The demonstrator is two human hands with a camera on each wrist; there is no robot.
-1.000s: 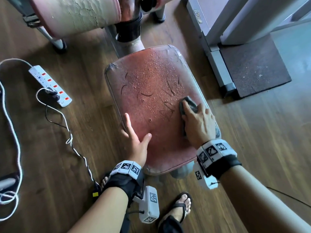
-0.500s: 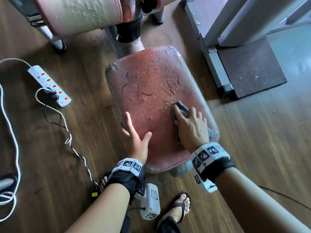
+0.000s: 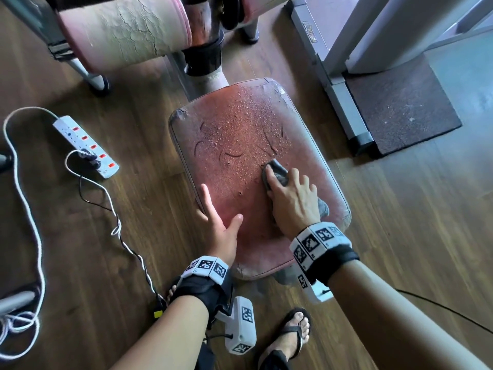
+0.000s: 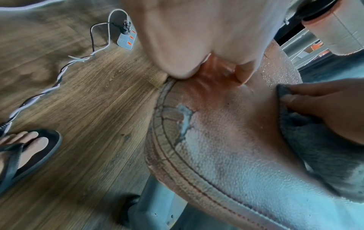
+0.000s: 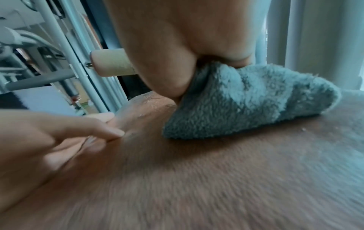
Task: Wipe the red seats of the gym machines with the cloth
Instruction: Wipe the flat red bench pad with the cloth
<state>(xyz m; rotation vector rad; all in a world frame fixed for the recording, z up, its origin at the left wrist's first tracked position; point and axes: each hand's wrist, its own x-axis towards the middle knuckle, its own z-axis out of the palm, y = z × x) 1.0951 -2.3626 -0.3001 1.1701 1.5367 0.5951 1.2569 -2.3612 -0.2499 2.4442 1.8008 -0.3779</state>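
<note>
A worn red seat point(image 3: 240, 134) with water drops on its far half fills the middle of the head view. My right hand point(image 3: 290, 198) grips a grey-blue cloth point(image 3: 277, 172) and presses it onto the seat's right half, just below the wet patch. The right wrist view shows the fluffy cloth point(image 5: 246, 101) bunched under my palm. My left hand point(image 3: 218, 225) lies flat on the seat's near left edge, fingers straight and thumb spread. In the left wrist view the seat's cracked edge point(image 4: 177, 124) is below my palm, with the cloth point(image 4: 315, 147) at the right.
A white power strip point(image 3: 85, 146) and loose cables point(image 3: 24, 188) lie on the wooden floor to the left. A cracked roller pad point(image 3: 125, 28) and the machine post stand behind the seat. A grey frame point(image 3: 333, 76) and a dark mat point(image 3: 400, 108) are at the right. A sandalled foot point(image 3: 293, 332) stands below the seat.
My right hand has slid the cloth leftwards from the seat's right edge toward its middle. The left hand has stayed on the seat's left edge.
</note>
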